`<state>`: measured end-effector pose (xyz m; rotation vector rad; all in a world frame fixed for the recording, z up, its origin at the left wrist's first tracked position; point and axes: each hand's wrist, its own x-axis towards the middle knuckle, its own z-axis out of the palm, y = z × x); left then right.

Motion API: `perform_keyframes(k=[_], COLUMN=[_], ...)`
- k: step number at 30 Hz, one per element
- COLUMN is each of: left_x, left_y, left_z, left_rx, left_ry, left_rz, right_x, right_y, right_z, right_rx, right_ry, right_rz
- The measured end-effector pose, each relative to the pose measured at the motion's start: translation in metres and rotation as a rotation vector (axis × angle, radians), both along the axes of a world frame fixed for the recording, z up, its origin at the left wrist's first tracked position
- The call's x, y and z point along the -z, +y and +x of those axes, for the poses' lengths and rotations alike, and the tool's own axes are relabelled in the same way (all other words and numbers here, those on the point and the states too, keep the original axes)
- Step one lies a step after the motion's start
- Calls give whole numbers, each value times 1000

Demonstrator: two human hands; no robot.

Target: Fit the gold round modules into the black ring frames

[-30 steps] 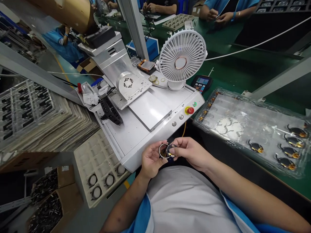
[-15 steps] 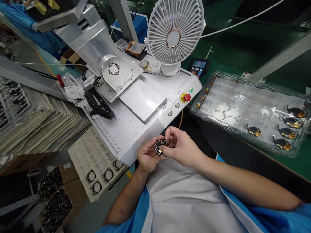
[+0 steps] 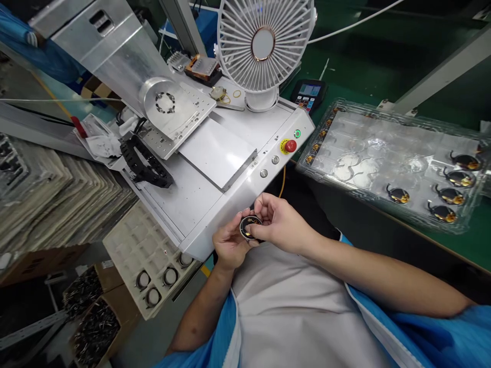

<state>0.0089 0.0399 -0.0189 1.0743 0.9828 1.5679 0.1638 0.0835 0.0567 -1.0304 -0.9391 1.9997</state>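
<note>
Close to my body, in front of the machine's edge, a round watch case [image 3: 244, 223] with a silvery rim and a black-and-gold inside is between my hands. My left hand [image 3: 230, 241] cradles it from the left and below, fingers curled round its edge. From the right, my right hand [image 3: 284, 225] grips the far rim with bent fingers while its thumb presses on the black inside. That thumb covers part of the case. To the left, a pale compartment tray [image 3: 132, 240] bears several ring-shaped watch cases [image 3: 170, 276].
A clear plastic tray [image 3: 355, 148] at right carries several black round parts [image 3: 398, 194] with gold strips. Ahead stands a white machine [image 3: 161, 214] with a red emergency button [image 3: 290, 146], a metal fixture [image 3: 164, 107] and a white fan [image 3: 264, 46]. Boxes [image 3: 126, 319] sit lower left.
The camera view has shifted slightly, moving the machine and trays up and left in the picture. Both hands keep hold of the watch case, with little change in grip.
</note>
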Motion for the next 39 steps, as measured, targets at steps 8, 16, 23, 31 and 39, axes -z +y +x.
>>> perform_keyframes(k=[8, 16, 23, 31, 39], left_x=[-3, -3, -15, -35, -31], left_y=[-2, 0, 2, 2, 1], left_z=[3, 4, 7, -2, 1], left_rx=[4, 46, -69, 58, -132], left_ry=[37, 254, 139, 231, 480], left_rz=[73, 197, 85, 74, 66], right_x=[6, 25, 20, -4, -7], right_y=[9, 3, 33, 117, 51], right_z=[15, 15, 11, 20, 22], right_rx=[-167, -101, -71, 331, -28], right_ry=[-176, 55, -167, -281, -235], right_rz=[-53, -127, 35, 153, 227])
